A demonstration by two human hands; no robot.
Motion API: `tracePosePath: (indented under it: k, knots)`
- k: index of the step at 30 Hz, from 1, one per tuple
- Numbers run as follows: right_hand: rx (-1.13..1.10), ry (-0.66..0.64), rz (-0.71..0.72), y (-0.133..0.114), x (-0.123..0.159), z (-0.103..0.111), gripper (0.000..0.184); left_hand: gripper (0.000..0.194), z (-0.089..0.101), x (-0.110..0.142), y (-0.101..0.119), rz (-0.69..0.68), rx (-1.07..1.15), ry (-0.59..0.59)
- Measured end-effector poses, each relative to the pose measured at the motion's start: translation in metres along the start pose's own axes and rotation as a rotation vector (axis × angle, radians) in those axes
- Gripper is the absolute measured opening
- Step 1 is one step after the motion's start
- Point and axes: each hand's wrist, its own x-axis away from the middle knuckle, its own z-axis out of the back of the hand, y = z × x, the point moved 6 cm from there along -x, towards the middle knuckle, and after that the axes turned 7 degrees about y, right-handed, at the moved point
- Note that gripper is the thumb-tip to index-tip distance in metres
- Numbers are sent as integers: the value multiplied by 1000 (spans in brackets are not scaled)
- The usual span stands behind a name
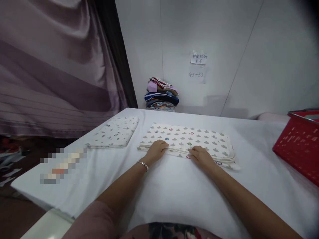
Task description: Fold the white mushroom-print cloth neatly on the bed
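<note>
A white cloth [184,136] with grey cloud-like shapes and a few coloured motifs lies folded in several layers on the white-covered table [179,196]. At its near edge, left of the middle, my left hand [157,150] has its fingers closed on the folded layers; a bracelet [144,165] circles that wrist. Farther right along the same edge, my right hand [200,155] pinches the cloth between thumb and fingers. The right end of the cloth shows rounded folds, with a lower layer sticking out.
Another folded white cloth [116,132] with small prints lies to the left. A blurred-out item [63,166] is near the left table edge. A red basket [299,142] stands at the right. Behind the table, folded fabrics [161,94] are stacked against the wall.
</note>
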Motion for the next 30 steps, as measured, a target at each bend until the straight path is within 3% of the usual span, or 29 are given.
tracePosePath:
  k: [8, 16, 21, 30]
  knots:
    - [-105, 83, -90, 9, -2, -5, 29, 22, -4, -6, 1, 37, 110, 11]
    - [-121, -61, -95, 2, -16, -8, 23, 20, -18, -13, 1, -21, 76, -51]
    - [-194, -37, -180, 10, -13, -10, 25, 25, -19, -14, -1, 0, 86, -22]
    - [-148, 48, -151, 8, -10, -10, 27, 29, -11, -16, 8, -44, 46, 12]
